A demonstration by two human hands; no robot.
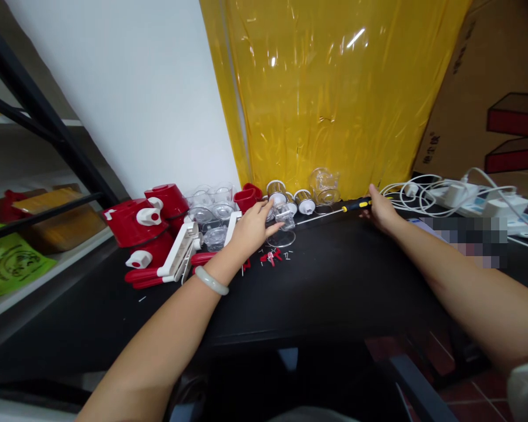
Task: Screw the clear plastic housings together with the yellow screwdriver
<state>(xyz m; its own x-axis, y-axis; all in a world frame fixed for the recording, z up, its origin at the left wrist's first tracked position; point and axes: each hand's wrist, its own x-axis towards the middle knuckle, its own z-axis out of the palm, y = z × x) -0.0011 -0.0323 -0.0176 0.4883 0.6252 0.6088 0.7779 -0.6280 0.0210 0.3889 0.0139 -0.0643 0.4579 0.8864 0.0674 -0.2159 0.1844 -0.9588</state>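
The left hand [250, 230] rests loosely open on a clear plastic piece [285, 218] at twelve o'clock on the tabletop [334, 281], while the right hand [381, 212] grips the screwdriver [334, 210] at one o'clock, and pinning that piece flat would probably steady the work.

Parts spread along the back of the worktop [334, 281], both hands among them.

The left hand [249, 231] reaches toward a clear cup [285, 217] near the middle of the back edge, with small clips [270, 257] lying just in front of it. Left of that hand sit the plastic housings [149, 225], with clear jars [211, 202] behind them. Two drums [290, 196] stand behind the cup, against the hanging sheet [330, 88]. The right hand [381, 211] rests on the screwdriver [334, 210], which lies to the right of the cup. Cables and chargers [457, 193] lie further right, with a cardboard box [501, 99] behind them. A shelf [30, 234] stands at the far left.
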